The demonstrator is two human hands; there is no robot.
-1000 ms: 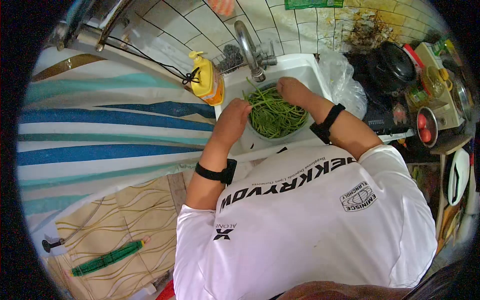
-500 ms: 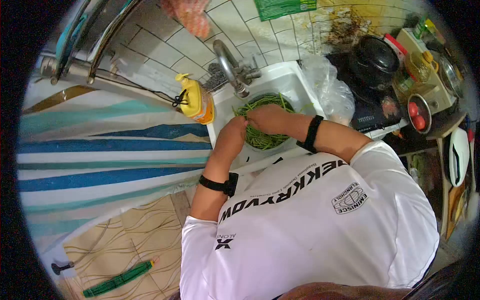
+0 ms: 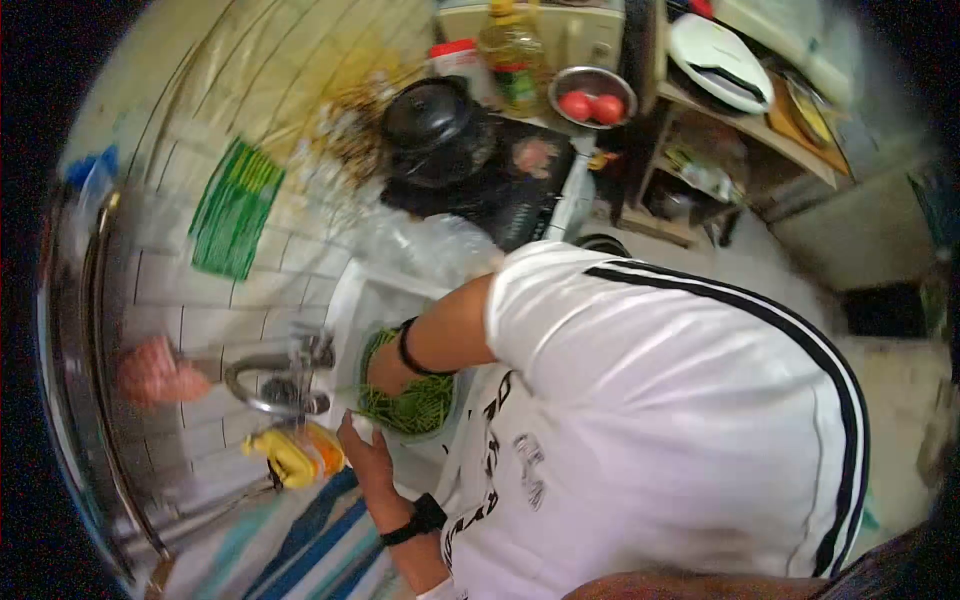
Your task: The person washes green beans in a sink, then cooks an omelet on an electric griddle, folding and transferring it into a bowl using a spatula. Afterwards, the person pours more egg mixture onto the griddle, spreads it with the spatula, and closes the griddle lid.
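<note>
Long green beans (image 3: 420,405) fill a round bowl (image 3: 449,422) in the white sink. My right hand (image 3: 388,372) reaches into the bowl among the beans, its fingers hidden. Beside the bowl, near the sink's edge and the faucet, is my left hand (image 3: 368,458), closed, with something small and pale at its fingertips that blur keeps me from naming. Dark bands circle both wrists.
The curved faucet (image 3: 268,385) hangs beside the bowl. A yellow bottle (image 3: 295,455) stands near my left hand. Beyond the sink are a plastic bag (image 3: 425,245), a black pot (image 3: 432,125) on the stove, an oil bottle (image 3: 515,75) and a metal bowl (image 3: 592,72) with red tomatoes.
The view has swung round toward the stove and shelves. My hands, together over the beans half a second ago, are now apart, and my right hand has gone down into the bowl.
</note>
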